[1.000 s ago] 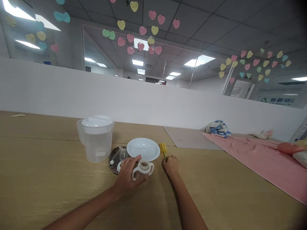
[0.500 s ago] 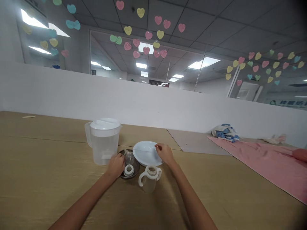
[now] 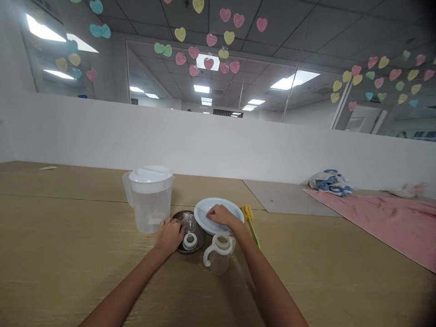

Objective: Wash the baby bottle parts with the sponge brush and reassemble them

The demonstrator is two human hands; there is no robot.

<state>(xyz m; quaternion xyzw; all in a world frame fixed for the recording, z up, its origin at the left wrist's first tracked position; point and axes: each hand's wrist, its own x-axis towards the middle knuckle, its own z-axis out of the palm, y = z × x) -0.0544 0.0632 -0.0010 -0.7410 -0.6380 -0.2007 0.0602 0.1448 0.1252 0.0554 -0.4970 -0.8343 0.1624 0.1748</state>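
Observation:
A white shallow bowl [image 3: 218,203] sits in the middle of the table. My right hand [image 3: 221,215] is over it, thumb and fingertips pinched together; whatever they hold is too small to make out. My left hand [image 3: 170,236] rests at the left edge of a dark metal dish [image 3: 201,238], fingers lying loosely over its rim. In that dish are a clear dome cap [image 3: 188,221] and a white bottle collar [image 3: 190,241]. A baby bottle [image 3: 220,261] with white handles stands uncapped before the bowl, its right handle partly behind my right forearm.
A lidded clear pitcher [image 3: 151,197] holding clear liquid stands left of the dish. Right of the bowl lies a yellow sponge brush [image 3: 248,212] with a green handle. Farther right are a pink cloth [image 3: 374,213] and a crumpled blue-and-white cloth [image 3: 330,182]. A white wall [image 3: 221,145] bounds the table's back.
My right hand has moved left from the bowl's right rim to over its inside. The left hand's fingers have loosened at the dish. The sponge brush has come into sight.

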